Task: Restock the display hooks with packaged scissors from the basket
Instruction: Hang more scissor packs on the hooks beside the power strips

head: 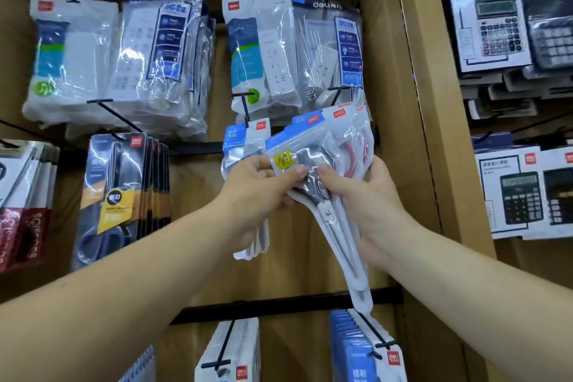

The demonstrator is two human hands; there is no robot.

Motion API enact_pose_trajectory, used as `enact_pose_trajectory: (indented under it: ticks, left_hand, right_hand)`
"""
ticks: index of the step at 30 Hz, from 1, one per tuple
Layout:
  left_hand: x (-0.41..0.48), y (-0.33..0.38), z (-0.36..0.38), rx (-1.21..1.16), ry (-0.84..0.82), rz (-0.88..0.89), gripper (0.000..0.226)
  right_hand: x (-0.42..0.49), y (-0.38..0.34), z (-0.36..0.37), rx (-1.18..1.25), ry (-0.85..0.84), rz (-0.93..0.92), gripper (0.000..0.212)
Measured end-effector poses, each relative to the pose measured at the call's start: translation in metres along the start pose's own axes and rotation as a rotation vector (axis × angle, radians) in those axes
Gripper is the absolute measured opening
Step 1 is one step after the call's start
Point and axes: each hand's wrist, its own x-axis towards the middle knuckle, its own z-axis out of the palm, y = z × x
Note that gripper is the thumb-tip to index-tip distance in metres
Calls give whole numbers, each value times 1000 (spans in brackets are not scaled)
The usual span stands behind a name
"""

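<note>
Head view: left hand (pixel 257 192) and right hand (pixel 369 205) both pinched the packaged scissors (pixel 310 152), headers up, blades slanting down-right; the display hook (pixel 245 108) stood just above (nearer the left hand).

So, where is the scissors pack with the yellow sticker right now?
The scissors pack is centre frame in the head view, gripped by the left hand and right hand, just right of the hanging scissors packs, below the bagged power strips.
</note>
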Motion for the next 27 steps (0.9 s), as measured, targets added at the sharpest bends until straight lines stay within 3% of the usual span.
enact_pose_trajectory:
  ticks: [5, 9, 15, 22, 27]
  left_hand:
    - [-2, 7, -8, -57, 23, -20, 13]
    - [10, 9, -35, 69, 131, 77, 38]
    - [24, 20, -58, 326, 96, 251, 87]
    - [47, 15, -56, 492, 111, 222, 69]
    - [60, 16, -56, 499, 97, 176, 76]
  right_hand:
    - [-1, 9, -13, -117, 62, 38, 36]
    - [1, 16, -10, -174, 80, 38, 30]
    - [17, 26, 16, -211, 121, -87, 42]
    - [33, 34, 37, -235, 142, -61, 51]
    - [34, 34, 36, -255, 127, -55, 63]
